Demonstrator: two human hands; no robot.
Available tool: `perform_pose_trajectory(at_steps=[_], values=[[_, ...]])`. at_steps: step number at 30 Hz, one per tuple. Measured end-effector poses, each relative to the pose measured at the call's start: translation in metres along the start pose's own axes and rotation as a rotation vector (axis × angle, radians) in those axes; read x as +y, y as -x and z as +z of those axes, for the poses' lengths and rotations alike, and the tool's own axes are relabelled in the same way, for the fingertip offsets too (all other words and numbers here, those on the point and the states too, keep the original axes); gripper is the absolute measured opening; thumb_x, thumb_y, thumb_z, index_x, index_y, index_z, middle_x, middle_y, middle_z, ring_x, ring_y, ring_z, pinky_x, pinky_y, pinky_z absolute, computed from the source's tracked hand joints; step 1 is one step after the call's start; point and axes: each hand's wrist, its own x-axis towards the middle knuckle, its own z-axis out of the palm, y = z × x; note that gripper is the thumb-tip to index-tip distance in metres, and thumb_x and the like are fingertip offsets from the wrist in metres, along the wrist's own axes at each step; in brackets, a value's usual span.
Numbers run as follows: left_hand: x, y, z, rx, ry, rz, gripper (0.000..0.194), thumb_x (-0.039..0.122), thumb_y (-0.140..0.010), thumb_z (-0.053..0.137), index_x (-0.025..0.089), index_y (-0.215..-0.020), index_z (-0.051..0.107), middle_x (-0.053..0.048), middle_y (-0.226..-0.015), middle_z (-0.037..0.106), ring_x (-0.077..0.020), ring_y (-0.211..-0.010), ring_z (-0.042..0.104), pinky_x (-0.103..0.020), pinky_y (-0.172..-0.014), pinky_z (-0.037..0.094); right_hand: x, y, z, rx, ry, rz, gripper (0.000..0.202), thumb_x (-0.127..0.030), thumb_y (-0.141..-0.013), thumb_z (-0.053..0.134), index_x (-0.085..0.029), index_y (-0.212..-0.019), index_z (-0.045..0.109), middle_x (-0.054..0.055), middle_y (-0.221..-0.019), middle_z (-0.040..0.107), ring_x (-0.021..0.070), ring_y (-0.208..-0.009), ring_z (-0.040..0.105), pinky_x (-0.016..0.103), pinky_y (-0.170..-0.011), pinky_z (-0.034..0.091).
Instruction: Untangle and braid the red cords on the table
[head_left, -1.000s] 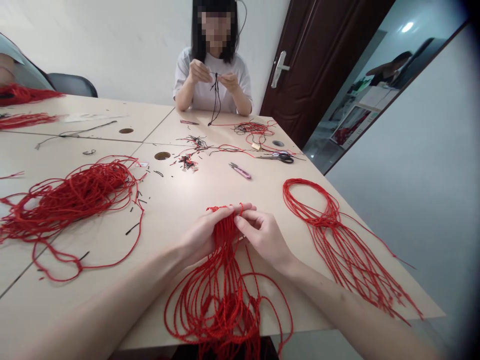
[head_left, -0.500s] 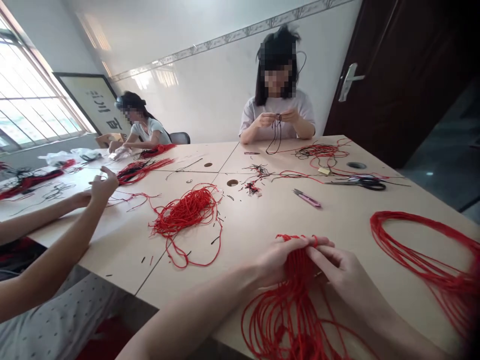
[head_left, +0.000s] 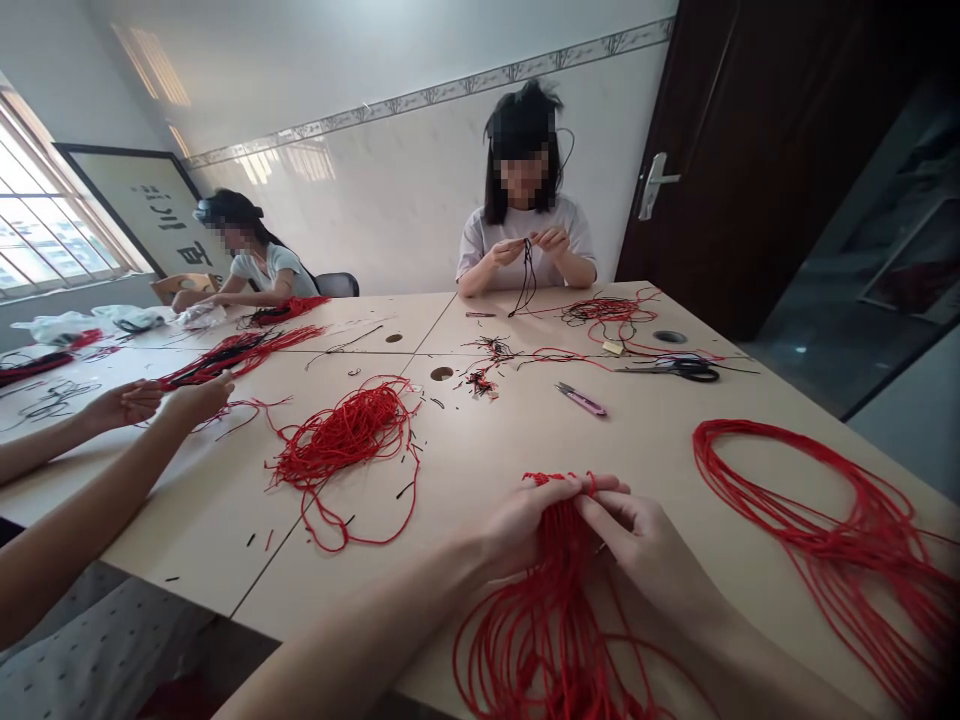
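My left hand (head_left: 517, 525) is closed around a bundle of red cords (head_left: 559, 560), whose knotted upper ends lie across its fingers. Loose strands hang below the hand in wide loops to the table's front edge. With thumb and fingers pinched, my right hand (head_left: 637, 540) meets the left fingertips and grips a red cord (head_left: 590, 484) looped there. A small pale tip shows below the right fingers, too little to name. To the right of my hands lies a coil of red cord (head_left: 795, 440).
Beyond my hands lie pink-handled snips (head_left: 581, 400), black scissors (head_left: 690, 370) and a roll of tape (head_left: 670, 337). A red cord heap (head_left: 345, 435) and black scraps (head_left: 480, 382) are on the table (head_left: 457, 470). A co-worker's arms (head_left: 150, 480) reach in at left; two people sit across.
My view has turned slightly right, so the scene sits further left. My hands keep the same hold on the cords. The left co-worker's hands have shifted, and the person opposite has drawn their hands slightly apart.
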Motion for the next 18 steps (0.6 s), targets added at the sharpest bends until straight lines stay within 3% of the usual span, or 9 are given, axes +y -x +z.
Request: perform_pose_trajectory(at_steps=[8, 18], values=[[-0.0021, -0.0009, -0.0014, 0.023, 0.018, 0.008, 0.034, 0.024, -0.084, 0.048, 0.010, -0.111, 0.065, -0.016, -0.115, 0.062, -0.0269, -0.111, 0.053, -0.038, -0.099, 0.035, -0.0059, 0.0005, 0.0013, 0.056, 0.006, -0.040, 0.038, -0.047, -0.078, 0.052, -0.016, -0.057, 0.054, 0.002, -0.060, 0.050, 0.0154, -0.060, 0.046, 0.024, -0.051, 0.040], [-0.0055, -0.0047, -0.0057, 0.079, 0.044, 0.003, 0.033, 0.022, -0.086, 0.044, 0.009, -0.106, 0.067, -0.017, -0.115, 0.062, -0.0262, -0.104, 0.058, -0.034, -0.086, 0.044, -0.0046, -0.0015, 0.0044, 0.040, -0.044, -0.020, 0.036, -0.045, -0.078, 0.053, -0.015, -0.058, 0.050, -0.001, -0.057, 0.040, 0.0117, -0.054, 0.036, 0.023, -0.046, 0.032]])
